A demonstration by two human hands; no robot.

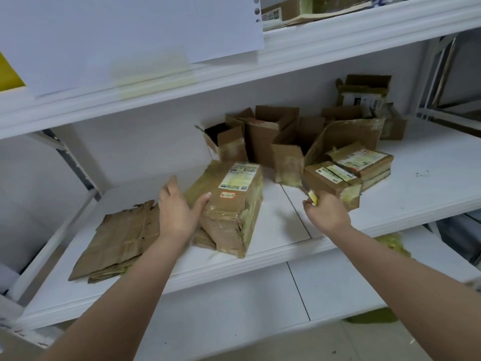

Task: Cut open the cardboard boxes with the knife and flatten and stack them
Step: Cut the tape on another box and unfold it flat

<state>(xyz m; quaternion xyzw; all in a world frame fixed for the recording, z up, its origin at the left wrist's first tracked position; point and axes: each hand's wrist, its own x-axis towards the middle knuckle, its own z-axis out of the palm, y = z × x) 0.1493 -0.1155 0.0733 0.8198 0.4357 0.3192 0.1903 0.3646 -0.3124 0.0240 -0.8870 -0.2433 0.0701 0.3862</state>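
Observation:
A taped cardboard box point(234, 201) with a white label lies tilted on the white shelf point(281, 230), its near end resting partly on flat cardboard. My left hand point(179, 207) grips its left side, thumb on top. My right hand point(326, 211) holds a yellow-handled knife point(311, 195), blade pointing away toward the back. A stack of flattened boxes point(117, 241) lies at the left. Two more sealed boxes point(348, 175) sit just right of the knife.
Several opened, empty boxes point(270, 136) stand at the back of the shelf against the wall. An upper shelf point(234, 71) overhangs, with white paper point(130, 35) hanging from it. A lower shelf point(234, 303) lies below, with greenish tape scraps point(390, 243) at the right.

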